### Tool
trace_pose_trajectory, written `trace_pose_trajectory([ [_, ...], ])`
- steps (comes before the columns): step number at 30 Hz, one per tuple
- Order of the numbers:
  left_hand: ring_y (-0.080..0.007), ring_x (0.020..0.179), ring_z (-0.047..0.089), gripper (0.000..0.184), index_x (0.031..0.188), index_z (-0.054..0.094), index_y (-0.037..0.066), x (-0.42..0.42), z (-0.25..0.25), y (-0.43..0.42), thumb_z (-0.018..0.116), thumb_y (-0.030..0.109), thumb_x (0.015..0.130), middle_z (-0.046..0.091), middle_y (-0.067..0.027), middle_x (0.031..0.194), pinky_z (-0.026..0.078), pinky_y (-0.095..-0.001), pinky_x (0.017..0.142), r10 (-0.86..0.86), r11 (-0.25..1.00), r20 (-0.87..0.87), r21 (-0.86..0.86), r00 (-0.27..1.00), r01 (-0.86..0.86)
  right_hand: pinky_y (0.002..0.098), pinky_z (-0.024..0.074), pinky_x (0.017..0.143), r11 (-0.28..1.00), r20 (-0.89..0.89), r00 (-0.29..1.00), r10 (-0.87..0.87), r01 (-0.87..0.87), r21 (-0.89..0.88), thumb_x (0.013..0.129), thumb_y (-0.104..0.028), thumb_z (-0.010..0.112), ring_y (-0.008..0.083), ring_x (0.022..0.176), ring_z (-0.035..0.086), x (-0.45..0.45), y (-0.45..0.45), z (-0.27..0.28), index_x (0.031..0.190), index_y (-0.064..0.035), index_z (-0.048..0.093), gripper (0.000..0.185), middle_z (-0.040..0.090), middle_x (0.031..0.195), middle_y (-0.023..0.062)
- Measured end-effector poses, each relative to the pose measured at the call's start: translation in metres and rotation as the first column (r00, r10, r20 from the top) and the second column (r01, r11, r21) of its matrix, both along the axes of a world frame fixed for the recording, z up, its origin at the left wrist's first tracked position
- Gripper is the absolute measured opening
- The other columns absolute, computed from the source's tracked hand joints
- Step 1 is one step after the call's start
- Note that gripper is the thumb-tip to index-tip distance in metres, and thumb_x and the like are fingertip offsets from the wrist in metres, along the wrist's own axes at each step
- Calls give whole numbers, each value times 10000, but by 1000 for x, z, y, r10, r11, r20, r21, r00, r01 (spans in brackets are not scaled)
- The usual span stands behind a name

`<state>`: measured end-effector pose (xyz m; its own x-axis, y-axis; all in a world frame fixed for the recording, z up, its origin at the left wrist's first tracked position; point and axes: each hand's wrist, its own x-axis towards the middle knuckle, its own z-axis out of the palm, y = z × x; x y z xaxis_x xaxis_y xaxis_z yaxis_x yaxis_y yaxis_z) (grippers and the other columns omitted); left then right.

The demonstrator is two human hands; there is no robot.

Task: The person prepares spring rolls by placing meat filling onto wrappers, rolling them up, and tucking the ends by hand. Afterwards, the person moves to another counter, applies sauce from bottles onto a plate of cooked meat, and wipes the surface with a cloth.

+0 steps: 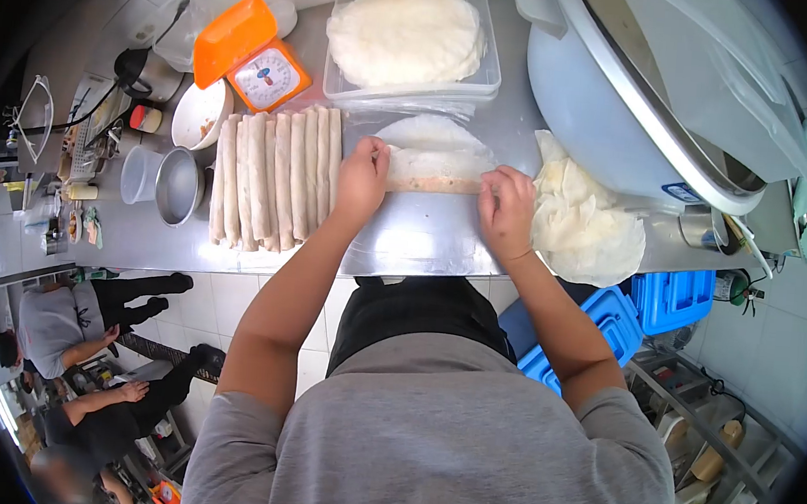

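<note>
A round, thin spring roll wrapper (432, 133) lies on the steel table in front of me. Its near side is folded over a strip of pinkish filling (436, 181). My left hand (364, 181) is closed on the left end of this fold, fingers curled. At the right end, my right hand (507, 208) pinches the wrapper's edge. Just left of my left hand lies a row of several long finished rolls (277, 178), side by side. To the right of my right hand is a crumpled heap of loose wrappers (584, 219).
A stack of wrappers (406, 34) sits in a plastic tray (488, 83) behind. Nearby are an orange scale (268, 75), a white bowl (200, 115), a metal bowl (179, 187) and a large tub (586, 105). Two other people (62, 320) are at lower left.
</note>
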<state>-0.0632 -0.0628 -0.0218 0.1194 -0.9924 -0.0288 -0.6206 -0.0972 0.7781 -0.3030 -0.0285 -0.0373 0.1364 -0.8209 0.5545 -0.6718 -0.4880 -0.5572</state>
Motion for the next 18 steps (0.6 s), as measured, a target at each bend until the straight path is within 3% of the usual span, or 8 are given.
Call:
trace_pose_trajectory([
  [2,-379,939,586,160,1037,574,38,1,-8,-13,546,157,933,633,-175,1039,448,-454,845,2,987,65,162,998,-12,421,395,880,993,-76,990,115,-116,-1,808,-134,665,306,1006,540,8,1,-1,1030,-72,605,239,587,1061,107],
  [5,-345,1081,529,237,1109,596,72,-7,-9,-9,558,121,880,584,-140,1168,372,-476,946,100,918,380,-391,920,62,429,382,923,980,-124,973,195,-187,74,807,-186,680,306,1049,521,35,-4,10,1092,-72,591,319,567,1121,117],
  [8,-311,1163,466,350,1156,607,101,2,-26,9,570,107,809,534,-111,1223,288,-494,1005,-249,719,611,-403,751,566,430,369,953,964,-220,954,205,-158,214,795,-226,693,303,1088,497,38,-14,-7,1119,-74,581,375,540,1152,119],
  [11,-296,1134,483,375,1135,622,121,2,-14,7,578,115,762,545,-114,1154,303,-494,993,-168,850,662,-277,730,447,433,367,955,941,-245,940,239,-162,297,782,-214,700,301,1096,492,37,-16,-7,1115,-71,582,380,536,1138,113],
  [12,-300,1129,485,351,1137,613,111,6,-14,3,606,153,788,545,-122,1150,336,-485,967,-107,863,578,-350,809,364,434,366,957,932,-242,939,246,-160,324,777,-208,703,300,1098,491,39,-17,-4,1114,-70,582,383,534,1133,111],
  [15,-312,1075,507,383,1137,595,83,4,-14,14,676,226,790,552,-125,1104,365,-444,937,-465,721,496,-268,733,639,436,379,922,960,-299,933,200,-126,250,758,-206,704,296,1062,504,50,-16,5,1040,-74,592,330,543,1076,100],
  [18,-334,1035,519,370,1041,572,59,7,-20,18,705,296,790,562,-146,1037,388,-450,899,-468,804,483,-116,740,584,443,389,870,925,-353,893,280,-153,348,734,-219,702,296,1011,513,57,-20,1,950,-77,585,285,546,1014,95],
])
